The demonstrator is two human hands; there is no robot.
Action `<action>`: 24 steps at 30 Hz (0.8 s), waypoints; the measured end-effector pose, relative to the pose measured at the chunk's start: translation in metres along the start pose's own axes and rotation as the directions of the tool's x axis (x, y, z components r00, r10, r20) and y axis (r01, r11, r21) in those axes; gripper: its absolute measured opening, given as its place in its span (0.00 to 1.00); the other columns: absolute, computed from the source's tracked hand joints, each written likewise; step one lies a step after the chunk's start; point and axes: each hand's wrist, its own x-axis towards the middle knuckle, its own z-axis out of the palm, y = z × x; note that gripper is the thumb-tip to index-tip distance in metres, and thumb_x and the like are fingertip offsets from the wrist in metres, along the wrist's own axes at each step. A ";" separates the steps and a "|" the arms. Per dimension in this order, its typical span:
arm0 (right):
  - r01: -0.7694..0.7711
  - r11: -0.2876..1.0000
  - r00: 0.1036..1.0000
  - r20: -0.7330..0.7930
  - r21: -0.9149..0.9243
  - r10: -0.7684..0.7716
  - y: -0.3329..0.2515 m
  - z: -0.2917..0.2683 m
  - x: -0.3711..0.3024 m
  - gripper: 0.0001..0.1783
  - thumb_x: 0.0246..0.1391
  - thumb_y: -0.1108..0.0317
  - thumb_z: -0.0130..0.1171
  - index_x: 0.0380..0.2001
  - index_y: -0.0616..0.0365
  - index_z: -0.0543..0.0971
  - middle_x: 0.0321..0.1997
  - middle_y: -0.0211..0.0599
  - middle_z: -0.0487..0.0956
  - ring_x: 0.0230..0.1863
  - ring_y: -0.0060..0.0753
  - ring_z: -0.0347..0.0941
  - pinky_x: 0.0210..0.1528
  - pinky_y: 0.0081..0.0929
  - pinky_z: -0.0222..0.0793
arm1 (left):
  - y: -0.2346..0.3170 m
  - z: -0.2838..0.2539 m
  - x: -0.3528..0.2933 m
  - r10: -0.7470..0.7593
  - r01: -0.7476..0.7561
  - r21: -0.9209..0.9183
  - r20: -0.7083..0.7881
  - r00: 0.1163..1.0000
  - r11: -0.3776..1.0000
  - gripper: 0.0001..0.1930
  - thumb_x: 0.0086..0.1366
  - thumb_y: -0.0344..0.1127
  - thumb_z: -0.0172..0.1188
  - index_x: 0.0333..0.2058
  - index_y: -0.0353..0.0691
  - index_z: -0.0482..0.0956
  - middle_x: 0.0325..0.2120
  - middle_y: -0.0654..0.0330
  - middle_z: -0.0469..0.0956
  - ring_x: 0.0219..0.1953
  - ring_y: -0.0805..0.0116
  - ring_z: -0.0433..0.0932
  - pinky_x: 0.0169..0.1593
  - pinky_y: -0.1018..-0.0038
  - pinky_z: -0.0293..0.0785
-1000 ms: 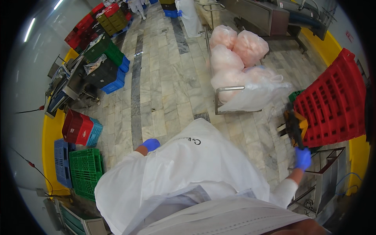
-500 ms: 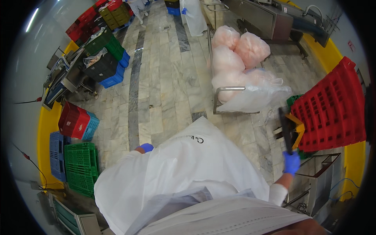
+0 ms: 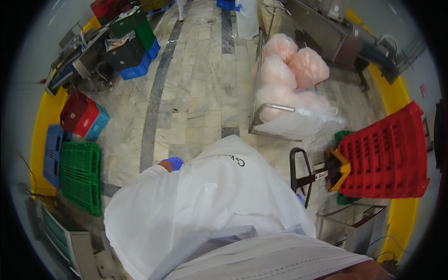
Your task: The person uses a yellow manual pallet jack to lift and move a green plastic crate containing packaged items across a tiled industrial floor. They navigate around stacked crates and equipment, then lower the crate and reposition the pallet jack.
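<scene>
My right hand (image 3: 300, 199), in a blue glove, shows only as a small patch beside my white apron (image 3: 224, 186). It is at the near end of the black loop handle of a pallet jack (image 3: 303, 179) and appears closed on it. Behind that handle, the jack's yellow body stands against a tall stack of red crates (image 3: 382, 154), with green pallet parts (image 3: 344, 136) under it. On the other side of the apron, my left hand (image 3: 174, 163) hangs in a blue glove; its fingers are hidden from me.
Ahead on the right, a metal cart (image 3: 275, 108) carries several bags of pinkish contents. A metal frame stand (image 3: 373, 212) is near my right side. Green pallets (image 3: 81, 177), a blue pallet (image 3: 52, 154) and red and blue crates (image 3: 84, 116) line the left wall. A person (image 3: 247, 21) stands far ahead.
The jack's handle has swung left and toward me along with my right hand, now mostly behind the apron. The view has shifted, and the red stack sits lower in it.
</scene>
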 end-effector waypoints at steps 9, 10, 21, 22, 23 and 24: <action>-0.037 0.982 0.870 -0.489 -0.187 -0.060 -0.032 -0.303 0.048 0.30 0.55 0.39 0.69 0.44 0.58 0.84 0.45 0.57 0.87 0.47 0.68 0.83 0.46 0.62 0.76 | -0.097 -0.004 0.025 -0.092 0.108 0.316 -0.063 0.994 0.943 0.21 0.71 0.51 0.57 0.46 0.44 0.91 0.49 0.48 0.88 0.52 0.43 0.86 0.56 0.54 0.80; -0.040 0.991 0.878 -0.478 -0.125 -0.025 -0.033 -0.315 0.052 0.30 0.56 0.39 0.68 0.45 0.58 0.84 0.45 0.57 0.87 0.46 0.69 0.83 0.46 0.62 0.76 | -0.100 -0.008 0.027 -0.030 0.055 0.330 -0.079 0.996 0.942 0.21 0.72 0.51 0.57 0.47 0.44 0.91 0.48 0.48 0.88 0.51 0.44 0.86 0.55 0.55 0.80; 0.017 0.971 0.954 -0.287 -0.239 -0.087 -0.014 -0.046 -0.021 0.23 0.52 0.44 0.72 0.35 0.55 0.87 0.35 0.52 0.87 0.36 0.56 0.86 0.40 0.54 0.80 | -0.019 0.045 0.043 0.022 -0.023 -0.002 -0.105 0.994 1.000 0.20 0.65 0.48 0.59 0.43 0.40 0.91 0.47 0.46 0.88 0.51 0.42 0.86 0.54 0.52 0.81; 0.064 0.972 0.966 -0.229 -0.227 -0.117 -0.009 -0.050 -0.018 0.24 0.51 0.44 0.73 0.37 0.56 0.88 0.35 0.53 0.87 0.37 0.56 0.86 0.41 0.54 0.80 | -0.020 0.049 0.042 -0.037 0.037 -0.004 -0.066 0.997 0.999 0.20 0.65 0.48 0.60 0.44 0.40 0.91 0.48 0.45 0.88 0.51 0.43 0.86 0.54 0.52 0.81; 0.107 0.971 0.974 -0.172 -0.214 -0.145 -0.004 -0.056 -0.012 0.26 0.50 0.44 0.73 0.38 0.56 0.88 0.36 0.53 0.88 0.37 0.56 0.86 0.42 0.53 0.80 | -0.020 0.050 0.044 -0.022 0.023 0.020 -0.047 0.999 1.000 0.20 0.64 0.48 0.60 0.44 0.40 0.91 0.48 0.45 0.87 0.52 0.42 0.86 0.54 0.52 0.81; 0.130 0.975 0.980 -0.123 -0.181 -0.154 -0.005 -0.076 -0.004 0.27 0.49 0.44 0.75 0.39 0.58 0.88 0.37 0.54 0.88 0.39 0.57 0.87 0.44 0.53 0.81 | -0.030 0.053 0.048 -0.011 0.012 0.047 -0.030 0.999 0.999 0.21 0.63 0.48 0.61 0.45 0.41 0.91 0.49 0.45 0.87 0.52 0.42 0.86 0.55 0.52 0.81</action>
